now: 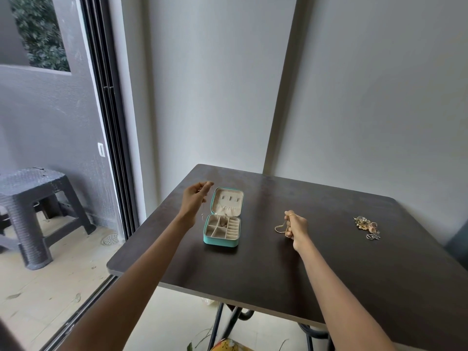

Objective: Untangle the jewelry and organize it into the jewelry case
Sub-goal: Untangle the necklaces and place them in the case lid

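I'm pinching a thin chain [203, 206] in left hand [193, 200] fingers beside the open teal jewelry case [222, 230] | right hand [296, 225] clenching gold chain [279, 228] over desk [329, 262] | tangled pile [367, 228] waiting far right | chains look light, limp, snag-prone; I'm judging ends safest to grip

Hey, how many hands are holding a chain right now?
2. The left hand pinches a thin chain hanging beside the jewelry case; the right hand grips a gold chain over the table.
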`<move>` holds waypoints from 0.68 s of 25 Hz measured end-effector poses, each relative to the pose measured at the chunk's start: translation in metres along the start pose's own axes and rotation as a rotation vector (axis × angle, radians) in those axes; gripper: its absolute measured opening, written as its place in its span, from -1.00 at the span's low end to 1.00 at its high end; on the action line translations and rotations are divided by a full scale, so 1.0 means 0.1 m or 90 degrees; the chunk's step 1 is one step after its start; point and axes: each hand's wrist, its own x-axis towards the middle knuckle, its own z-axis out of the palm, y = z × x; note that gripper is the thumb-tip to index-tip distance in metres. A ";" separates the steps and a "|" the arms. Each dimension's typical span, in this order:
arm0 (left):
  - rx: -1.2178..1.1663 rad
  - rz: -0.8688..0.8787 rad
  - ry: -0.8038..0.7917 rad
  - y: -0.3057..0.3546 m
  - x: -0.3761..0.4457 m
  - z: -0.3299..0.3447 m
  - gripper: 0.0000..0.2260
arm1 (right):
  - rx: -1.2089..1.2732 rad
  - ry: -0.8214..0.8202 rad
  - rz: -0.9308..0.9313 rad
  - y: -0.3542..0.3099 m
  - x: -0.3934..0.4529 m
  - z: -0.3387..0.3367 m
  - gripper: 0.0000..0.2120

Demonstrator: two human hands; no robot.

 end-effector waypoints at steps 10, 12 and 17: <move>-0.192 -0.115 -0.012 0.00 -0.01 0.16 -0.83 | 0.075 -0.090 -0.039 -0.10 -0.17 0.23 -0.71; -0.214 -0.121 -0.011 -0.02 0.00 0.20 -0.81 | 0.069 -0.101 -0.042 -0.13 -0.20 0.28 -0.66; -0.261 -0.146 0.001 -0.15 -0.04 0.27 -0.76 | 0.087 -0.129 -0.047 -0.16 -0.29 0.43 -0.65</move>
